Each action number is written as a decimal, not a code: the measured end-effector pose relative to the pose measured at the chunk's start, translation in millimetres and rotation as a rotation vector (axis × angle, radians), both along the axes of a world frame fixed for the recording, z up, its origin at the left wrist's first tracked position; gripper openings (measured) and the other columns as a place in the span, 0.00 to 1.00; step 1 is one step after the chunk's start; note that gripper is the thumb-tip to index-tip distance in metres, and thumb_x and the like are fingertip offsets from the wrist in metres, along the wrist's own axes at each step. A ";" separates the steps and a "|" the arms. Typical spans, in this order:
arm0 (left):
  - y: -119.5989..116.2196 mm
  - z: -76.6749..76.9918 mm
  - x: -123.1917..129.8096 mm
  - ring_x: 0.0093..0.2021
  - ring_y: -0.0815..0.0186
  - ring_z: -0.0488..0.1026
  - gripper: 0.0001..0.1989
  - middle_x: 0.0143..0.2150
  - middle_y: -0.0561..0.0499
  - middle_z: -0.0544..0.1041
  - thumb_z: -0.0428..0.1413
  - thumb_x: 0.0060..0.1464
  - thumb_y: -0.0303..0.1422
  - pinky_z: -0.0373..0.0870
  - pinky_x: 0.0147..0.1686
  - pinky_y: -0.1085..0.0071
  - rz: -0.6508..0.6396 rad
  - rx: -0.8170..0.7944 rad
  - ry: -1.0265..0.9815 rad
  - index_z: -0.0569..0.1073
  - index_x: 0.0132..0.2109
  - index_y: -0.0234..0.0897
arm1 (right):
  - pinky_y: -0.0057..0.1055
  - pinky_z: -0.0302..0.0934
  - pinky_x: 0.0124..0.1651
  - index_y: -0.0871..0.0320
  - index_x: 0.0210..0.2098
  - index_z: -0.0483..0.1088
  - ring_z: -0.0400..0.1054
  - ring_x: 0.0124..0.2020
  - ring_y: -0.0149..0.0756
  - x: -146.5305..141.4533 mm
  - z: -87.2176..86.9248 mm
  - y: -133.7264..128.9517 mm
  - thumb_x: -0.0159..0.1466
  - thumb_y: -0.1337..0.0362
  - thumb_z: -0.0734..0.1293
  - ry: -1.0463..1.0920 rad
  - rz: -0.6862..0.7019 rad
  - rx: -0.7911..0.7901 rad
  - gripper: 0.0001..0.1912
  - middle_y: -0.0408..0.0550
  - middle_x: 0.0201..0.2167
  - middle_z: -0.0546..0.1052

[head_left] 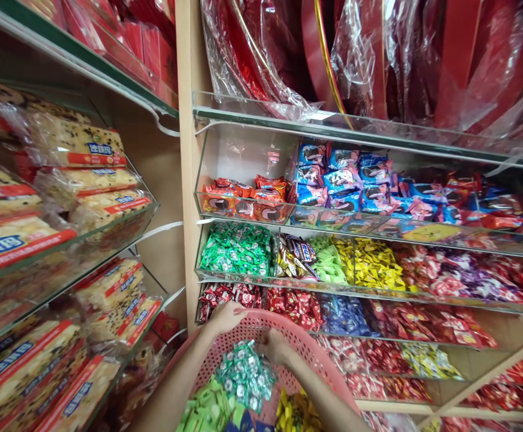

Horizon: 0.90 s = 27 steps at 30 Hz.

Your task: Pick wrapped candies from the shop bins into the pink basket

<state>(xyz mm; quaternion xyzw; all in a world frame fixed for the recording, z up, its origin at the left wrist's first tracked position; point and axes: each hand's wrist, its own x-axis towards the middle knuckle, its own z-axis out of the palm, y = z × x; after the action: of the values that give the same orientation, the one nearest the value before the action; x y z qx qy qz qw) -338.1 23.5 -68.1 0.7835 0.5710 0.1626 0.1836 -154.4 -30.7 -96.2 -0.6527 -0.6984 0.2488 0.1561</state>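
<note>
A pink perforated plastic basket (335,366) is in front of me at the bottom of the view. My left hand (227,317) lies over its far left rim, gripping the edge, with the fingertips partly hidden. Inside the basket, my right hand (275,347) is curled beside a pile of teal-green wrapped candies (247,375). Whether it holds anything is hidden. Light green wrapped candies (211,405), yellow ones (298,413) and a few dark blue ones (245,423) also lie in the basket.
Glass-fronted shelves ahead hold green candies (236,249), yellow candies (373,264), blue packets (344,180) and red candies (292,306). Packaged pastries (81,141) fill the shelves at the left. Red items in clear plastic (360,54) stand on the top shelf.
</note>
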 end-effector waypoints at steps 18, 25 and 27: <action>1.2 -3.8 -0.7 0.34 0.66 0.71 0.18 0.33 0.52 0.78 0.48 0.56 0.45 0.57 0.32 0.76 -0.002 -0.051 -0.049 0.77 0.37 0.39 | 0.27 0.56 0.37 0.58 0.41 0.69 0.68 0.39 0.35 -69.5 198.8 45.6 0.62 0.61 0.63 -0.147 0.053 0.527 0.10 0.50 0.39 0.74; 1.4 -4.9 -0.6 0.34 0.66 0.71 0.16 0.32 0.53 0.78 0.48 0.56 0.42 0.57 0.31 0.76 -0.010 -0.030 -0.051 0.77 0.35 0.39 | 0.34 0.61 0.41 0.62 0.42 0.71 0.70 0.44 0.44 -90.7 194.5 61.1 0.63 0.50 0.60 -0.272 -0.066 0.418 0.21 0.60 0.43 0.72; 2.2 -6.3 -0.4 0.33 0.66 0.71 0.17 0.32 0.53 0.78 0.48 0.56 0.43 0.57 0.30 0.76 -0.002 -0.031 -0.050 0.77 0.35 0.39 | 0.35 0.62 0.42 0.62 0.42 0.71 0.70 0.44 0.44 -93.7 192.0 62.3 0.62 0.50 0.61 -0.276 -0.075 0.411 0.21 0.60 0.43 0.73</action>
<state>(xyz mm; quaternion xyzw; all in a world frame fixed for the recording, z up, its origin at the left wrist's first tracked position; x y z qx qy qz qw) -338.5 25.7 -74.3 0.7767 0.5680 0.1733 0.2101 -248.1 31.6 95.8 -0.6607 -0.7241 0.0041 0.1978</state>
